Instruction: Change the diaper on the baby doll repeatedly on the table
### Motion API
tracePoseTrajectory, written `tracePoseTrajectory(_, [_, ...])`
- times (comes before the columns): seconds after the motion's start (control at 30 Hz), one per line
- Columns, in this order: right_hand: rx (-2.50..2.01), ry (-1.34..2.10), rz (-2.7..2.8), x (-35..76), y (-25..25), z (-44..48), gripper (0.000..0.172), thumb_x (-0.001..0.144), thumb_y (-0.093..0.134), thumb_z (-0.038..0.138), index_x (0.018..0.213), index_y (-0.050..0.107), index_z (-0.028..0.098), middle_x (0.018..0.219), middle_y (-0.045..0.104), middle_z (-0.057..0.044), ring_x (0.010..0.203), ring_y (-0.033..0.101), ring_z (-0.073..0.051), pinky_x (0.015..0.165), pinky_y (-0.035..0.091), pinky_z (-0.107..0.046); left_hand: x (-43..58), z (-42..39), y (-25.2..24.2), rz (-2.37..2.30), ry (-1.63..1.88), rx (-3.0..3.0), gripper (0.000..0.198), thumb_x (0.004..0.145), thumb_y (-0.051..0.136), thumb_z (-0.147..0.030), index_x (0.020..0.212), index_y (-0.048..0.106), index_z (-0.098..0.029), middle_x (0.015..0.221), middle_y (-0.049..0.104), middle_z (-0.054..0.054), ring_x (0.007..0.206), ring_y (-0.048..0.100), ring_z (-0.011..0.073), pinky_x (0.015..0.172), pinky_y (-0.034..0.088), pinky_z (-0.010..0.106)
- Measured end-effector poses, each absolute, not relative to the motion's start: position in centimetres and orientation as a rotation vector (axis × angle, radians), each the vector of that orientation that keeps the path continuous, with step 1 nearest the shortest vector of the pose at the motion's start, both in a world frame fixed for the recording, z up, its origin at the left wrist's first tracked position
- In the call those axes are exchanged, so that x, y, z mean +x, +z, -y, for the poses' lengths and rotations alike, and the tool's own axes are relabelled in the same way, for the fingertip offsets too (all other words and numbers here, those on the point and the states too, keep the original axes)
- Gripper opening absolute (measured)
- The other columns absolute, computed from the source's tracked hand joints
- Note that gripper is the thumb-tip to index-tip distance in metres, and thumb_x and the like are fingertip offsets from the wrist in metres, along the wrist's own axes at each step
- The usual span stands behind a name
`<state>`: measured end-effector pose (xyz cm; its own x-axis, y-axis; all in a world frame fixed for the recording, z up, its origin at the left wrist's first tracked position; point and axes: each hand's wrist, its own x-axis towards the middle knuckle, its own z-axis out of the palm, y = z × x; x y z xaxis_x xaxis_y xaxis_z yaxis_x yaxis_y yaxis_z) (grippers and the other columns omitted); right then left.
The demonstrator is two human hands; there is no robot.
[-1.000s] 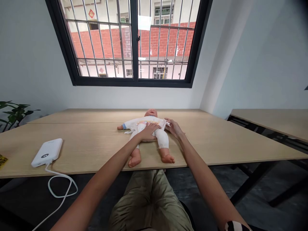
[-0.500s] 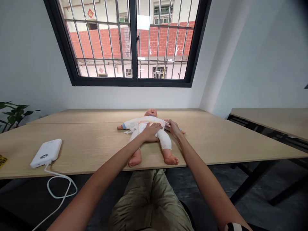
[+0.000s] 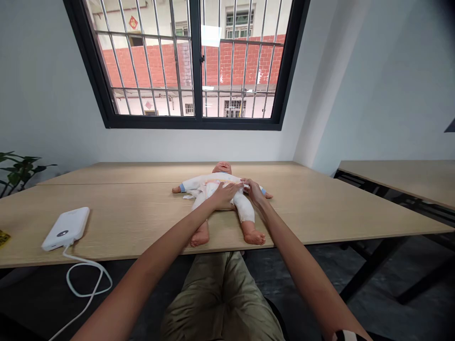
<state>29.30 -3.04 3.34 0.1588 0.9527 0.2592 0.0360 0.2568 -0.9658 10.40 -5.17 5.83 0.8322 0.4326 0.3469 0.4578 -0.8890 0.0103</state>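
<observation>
A baby doll [image 3: 243, 208] in a white outfit with blue cuffs lies on its back on the wooden table [image 3: 142, 213], head toward the window and bare feet near the front edge. My left hand [image 3: 224, 194] rests on the doll's middle, its fingers reaching toward the right side of the outfit. Beside it, my right hand [image 3: 253, 190] is closed at the outfit's right side, with white fabric at its fingertips. The two hands' fingertips nearly meet. What lies under my left palm is hidden.
A white power bank [image 3: 67, 227] with a white cable [image 3: 87, 262] hanging over the front edge is at the left. Leaves of a plant [image 3: 19, 170] show at the far left. A second table [image 3: 401, 175] stands at the right.
My right hand has moved slightly left toward my left hand, its fingers drawn in on the fabric. The doll's blue right-side cuff shows more. The view has shifted slightly.
</observation>
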Motion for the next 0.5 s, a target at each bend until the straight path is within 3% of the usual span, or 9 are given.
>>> tracePoseTrajectory(0.1, [-0.941,0.99,1.11,29.7,3.0,2.8,0.024,0.078,0.055,0.038,0.087,0.062,0.017,0.089,0.068,-0.005,0.088,0.063,-0.019,0.08,0.052,-0.027,10.5,5.3,5.8,0.719,-0.5,-2.936,0.088,0.076,0.067,-0.037,0.151,0.027,-0.016,0.151,0.041,0.018,0.137,0.035,0.038,0.111,0.025,0.058])
tracePoseTrajectory(0.2, [-0.932,0.944,1.058,30.1,2.8,2.8,0.026,0.068,0.056,0.036,0.086,0.062,0.018,0.095,0.068,-0.005,0.094,0.061,-0.019,0.082,0.049,-0.025,10.7,5.6,6.0,0.735,-0.455,-2.927,0.08,0.076,0.067,-0.039,0.147,0.036,-0.018,0.147,0.047,0.017,0.136,0.036,0.0392,0.111,0.024,0.059])
tracePoseTrajectory(0.33, [-0.974,0.821,1.09,30.2,3.0,3.0,0.023,0.066,0.053,0.037,0.08,0.061,0.02,0.102,0.066,-0.004,0.101,0.058,-0.019,0.086,0.046,-0.026,11.2,5.5,6.1,0.779,-0.411,-2.897,0.081,0.076,0.069,-0.042,0.146,0.036,-0.018,0.143,0.051,0.017,0.131,0.04,0.0386,0.109,0.027,0.059])
tracePoseTrajectory(0.5, [-0.882,0.803,1.157,29.9,3.1,3.5,0.015,0.063,0.051,0.035,0.062,0.052,0.021,0.092,0.065,-0.004,0.097,0.057,-0.019,0.084,0.045,-0.025,12.2,5.1,6.8,0.849,-0.326,-2.851,0.088,0.07,0.073,-0.047,0.144,0.038,-0.016,0.136,0.055,0.018,0.122,0.047,0.0375,0.104,0.032,0.059])
